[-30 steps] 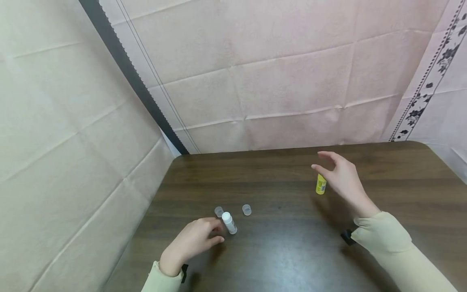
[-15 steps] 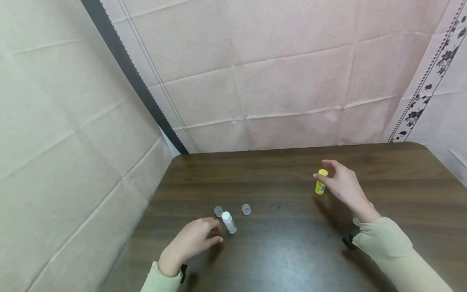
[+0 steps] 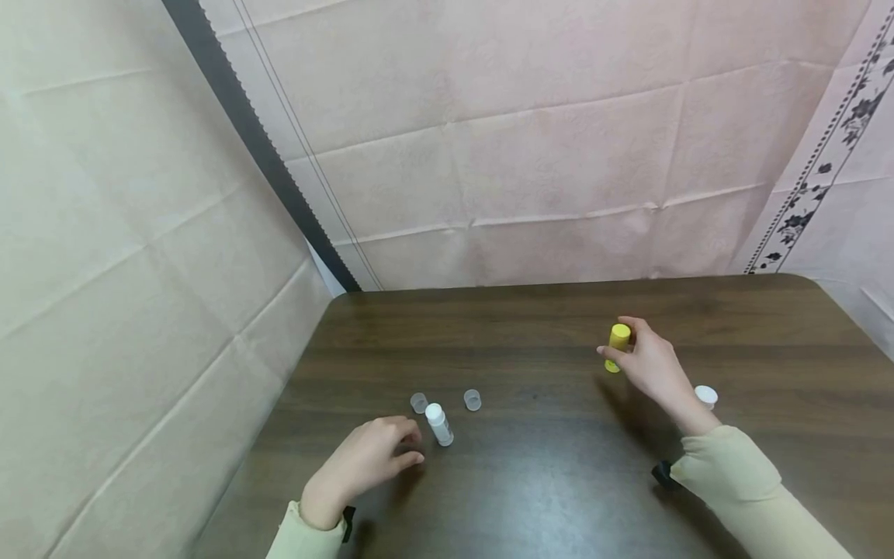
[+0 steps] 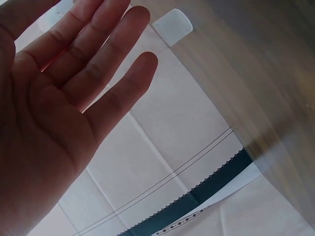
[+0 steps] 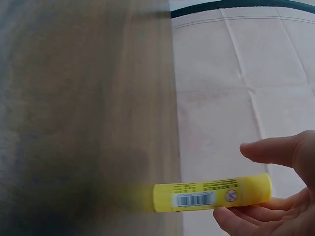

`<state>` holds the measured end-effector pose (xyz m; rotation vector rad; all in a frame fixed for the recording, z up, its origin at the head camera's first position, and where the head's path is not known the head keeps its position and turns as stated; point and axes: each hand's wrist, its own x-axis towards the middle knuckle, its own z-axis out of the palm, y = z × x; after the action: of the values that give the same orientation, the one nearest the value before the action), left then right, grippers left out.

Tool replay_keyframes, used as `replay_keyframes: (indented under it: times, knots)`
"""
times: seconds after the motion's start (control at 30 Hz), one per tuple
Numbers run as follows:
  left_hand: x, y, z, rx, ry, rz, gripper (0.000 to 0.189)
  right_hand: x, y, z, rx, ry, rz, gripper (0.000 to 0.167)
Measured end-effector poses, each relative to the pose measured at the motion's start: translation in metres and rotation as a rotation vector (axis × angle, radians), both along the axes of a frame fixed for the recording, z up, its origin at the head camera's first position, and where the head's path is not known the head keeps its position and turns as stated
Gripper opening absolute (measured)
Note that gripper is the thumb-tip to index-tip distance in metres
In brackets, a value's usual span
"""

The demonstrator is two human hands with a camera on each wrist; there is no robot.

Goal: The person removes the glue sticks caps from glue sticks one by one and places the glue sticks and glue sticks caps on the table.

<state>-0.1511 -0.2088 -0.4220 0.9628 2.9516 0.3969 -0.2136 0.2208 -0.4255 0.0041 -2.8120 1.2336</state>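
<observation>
A yellow glue stick point(image 3: 618, 337) stands upright toward the back right of the table. My right hand point(image 3: 655, 368) is around it, thumb in front and fingers behind. In the right wrist view the glue stick's barcode label shows; one digit is apart from its side, while other fingertips point(image 5: 229, 219) lie right at its opposite edge. My left hand point(image 3: 370, 458) hovers with loosely bent fingers and holds nothing. Just right of its fingertips stands a small white capped tube point(image 3: 439, 426). In the left wrist view the left palm and fingers point(image 4: 118, 103) are spread.
Two small translucent caps sit near the white tube: the left cap point(image 3: 419, 403) just behind it, the right cap point(image 3: 472, 400) farther right. A white round-topped object point(image 3: 706, 396) stands behind my right wrist. The brown table point(image 3: 531, 497) meets cloth hangings point(image 3: 559, 171) at the back.
My right hand has come down and toward me, so its fingers now surround the yellow glue stick. The white round-topped object has come into sight behind the wrist. The left hand stays nearly still.
</observation>
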Motion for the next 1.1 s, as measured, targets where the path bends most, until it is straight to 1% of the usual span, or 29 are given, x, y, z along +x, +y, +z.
replay_keyframes:
  times: [0.13, 0.3, 0.47, 0.6, 0.7, 0.8, 0.9, 1.0, 1.1]
  knots:
    - [0.001, -0.001, 0.000, 0.014, 0.000, 0.007, 0.015, 0.000, -0.002, -0.009, -0.003, 0.006, -0.009, 0.075]
    - [-0.001, -0.003, 0.000, 0.012, -0.010, 0.032, 0.015, 0.001, -0.003, -0.021, 0.021, -0.007, 0.014, 0.058]
    - [-0.002, -0.004, 0.000, 0.007, -0.027, 0.050, 0.016, 0.002, -0.002, -0.029, 0.057, -0.042, 0.052, 0.044]
    - [-0.004, -0.004, 0.002, 0.011, -0.042, 0.054, 0.016, 0.002, -0.004, -0.034, 0.058, -0.062, 0.074, 0.038]
    - [-0.004, -0.004, 0.003, 0.017, -0.046, 0.057, 0.016, 0.002, -0.005, -0.036, 0.053, -0.054, 0.077, 0.037]
    - [-0.004, -0.006, 0.004, 0.022, -0.039, 0.065, 0.018, 0.002, -0.005, -0.037, 0.048, -0.045, 0.082, 0.036]
    - [-0.006, -0.008, 0.008, 0.032, -0.016, 0.078, 0.021, 0.004, -0.005, -0.035, 0.039, -0.014, 0.086, 0.036]
    - [-0.008, -0.011, 0.014, 0.034, 0.018, 0.087, 0.022, 0.005, -0.004, -0.027, 0.025, 0.033, 0.090, 0.039]
    - [-0.012, -0.014, 0.025, 0.028, 0.042, 0.097, 0.023, 0.007, -0.003, -0.017, 0.020, 0.072, 0.095, 0.043]
